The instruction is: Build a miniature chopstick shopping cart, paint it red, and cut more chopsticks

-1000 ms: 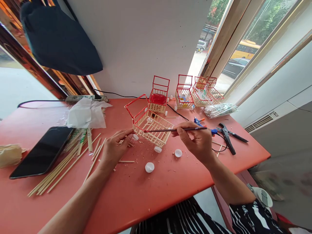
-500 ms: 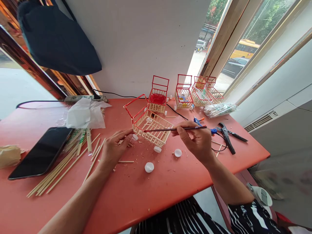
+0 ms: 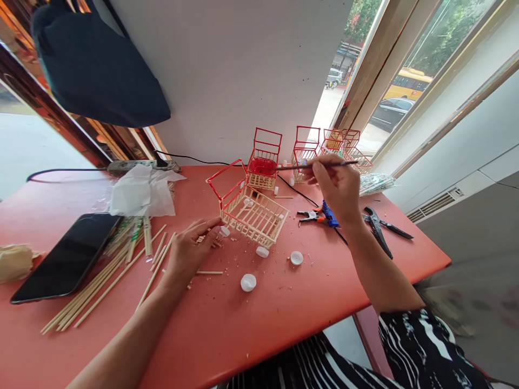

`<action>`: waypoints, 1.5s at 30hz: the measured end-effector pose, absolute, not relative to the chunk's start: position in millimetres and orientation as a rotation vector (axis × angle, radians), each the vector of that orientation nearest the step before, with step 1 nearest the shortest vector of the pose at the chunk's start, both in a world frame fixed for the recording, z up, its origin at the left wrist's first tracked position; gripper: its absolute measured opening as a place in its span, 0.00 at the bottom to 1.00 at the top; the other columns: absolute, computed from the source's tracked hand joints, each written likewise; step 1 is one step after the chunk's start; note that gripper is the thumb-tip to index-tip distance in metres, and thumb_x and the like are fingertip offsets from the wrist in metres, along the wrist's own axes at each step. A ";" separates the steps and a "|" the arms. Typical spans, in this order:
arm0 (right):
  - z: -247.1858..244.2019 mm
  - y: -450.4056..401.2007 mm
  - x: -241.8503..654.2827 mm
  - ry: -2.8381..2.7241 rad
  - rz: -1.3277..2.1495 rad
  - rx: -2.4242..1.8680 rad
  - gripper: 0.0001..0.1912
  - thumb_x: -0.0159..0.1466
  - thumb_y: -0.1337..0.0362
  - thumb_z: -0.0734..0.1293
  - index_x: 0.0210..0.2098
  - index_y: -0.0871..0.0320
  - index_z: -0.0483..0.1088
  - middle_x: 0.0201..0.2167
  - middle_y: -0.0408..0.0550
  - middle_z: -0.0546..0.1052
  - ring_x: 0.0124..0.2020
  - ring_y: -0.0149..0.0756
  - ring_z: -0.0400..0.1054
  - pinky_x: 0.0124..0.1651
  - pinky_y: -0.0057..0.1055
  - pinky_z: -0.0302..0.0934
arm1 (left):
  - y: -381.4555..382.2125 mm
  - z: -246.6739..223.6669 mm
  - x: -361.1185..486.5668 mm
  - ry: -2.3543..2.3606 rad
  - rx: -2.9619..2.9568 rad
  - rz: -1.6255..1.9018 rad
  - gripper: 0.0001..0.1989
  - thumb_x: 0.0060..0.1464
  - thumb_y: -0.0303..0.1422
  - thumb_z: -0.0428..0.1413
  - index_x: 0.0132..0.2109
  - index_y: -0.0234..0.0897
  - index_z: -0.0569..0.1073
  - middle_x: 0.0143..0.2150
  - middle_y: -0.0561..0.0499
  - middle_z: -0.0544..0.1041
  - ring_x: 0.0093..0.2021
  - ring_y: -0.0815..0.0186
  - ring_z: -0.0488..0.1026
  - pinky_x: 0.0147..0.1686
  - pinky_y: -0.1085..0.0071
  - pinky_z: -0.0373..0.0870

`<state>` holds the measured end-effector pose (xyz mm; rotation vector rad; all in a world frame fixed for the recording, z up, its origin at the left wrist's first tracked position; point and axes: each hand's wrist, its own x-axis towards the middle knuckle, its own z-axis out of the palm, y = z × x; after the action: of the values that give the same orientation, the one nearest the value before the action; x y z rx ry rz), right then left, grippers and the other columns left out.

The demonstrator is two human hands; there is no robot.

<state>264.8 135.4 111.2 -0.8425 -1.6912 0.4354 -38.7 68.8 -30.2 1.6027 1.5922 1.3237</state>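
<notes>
The brush (image 3: 300,167) has just left the near side of the basket (image 3: 255,217) and now points at the right edge of a red dish (image 3: 263,166) set in a second basket (image 3: 263,182) behind it; whether the tip touches the dish is too small to tell. This looks like a pause in the coating of the sticks, with the brush back at its colour. The right hand (image 3: 338,183) is closed round the brush, well apart from the left hand (image 3: 194,240), whose fingertips meet the near left corner of the basket; whether they pinch it I cannot tell. The basket stands mid-desk, its raised handle (image 3: 234,190) red, its lower sticks mostly pale. On the red desk (image 3: 308,324), two white caps (image 3: 248,282) lie in front among wood crumbs, and another (image 3: 262,252) sits against the basket's underside. To the left are loose sticks (image 3: 101,286), a phone (image 3: 62,258) and white paper (image 3: 141,189); to the right, orange-handled pliers (image 3: 311,216) and black cutters (image 3: 378,233). More red-topped baskets (image 3: 307,141) stand partly behind the right hand. Beyond rise a pale wall (image 3: 243,81), a dark bag (image 3: 101,70) hanging at the left, and windows onto a street with a yellow bus (image 3: 411,82).
</notes>
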 end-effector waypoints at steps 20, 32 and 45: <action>79.4 254.9 244.3 -2.007 0.229 -1.206 0.09 0.70 0.66 0.64 0.42 0.58 0.77 0.33 0.48 0.84 0.37 0.40 0.81 0.43 0.31 0.71 | 72.3 -39.5 -43.3 1.575 1.723 1.349 0.18 0.63 0.46 0.56 0.50 0.43 0.84 0.49 0.49 0.85 0.50 0.57 0.82 0.52 0.65 0.77; 75.7 255.6 250.6 -2.059 0.279 -1.073 0.12 0.68 0.66 0.61 0.42 0.57 0.77 0.36 0.48 0.82 0.36 0.39 0.79 0.41 0.32 0.71 | 72.0 -37.2 -43.2 1.560 1.770 1.357 0.17 0.64 0.44 0.56 0.52 0.43 0.84 0.48 0.50 0.85 0.49 0.59 0.82 0.51 0.67 0.76; 93.4 222.1 251.4 -2.069 0.184 -1.061 0.10 0.69 0.67 0.62 0.41 0.57 0.77 0.38 0.49 0.82 0.37 0.38 0.77 0.44 0.34 0.70 | 69.9 -33.1 -40.3 1.581 1.705 1.343 0.18 0.62 0.46 0.56 0.50 0.43 0.84 0.49 0.49 0.84 0.49 0.58 0.82 0.47 0.66 0.79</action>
<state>251.4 222.1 93.4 -1.0612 -2.0693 0.1844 -40.3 69.9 -33.1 1.7047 1.5808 1.3435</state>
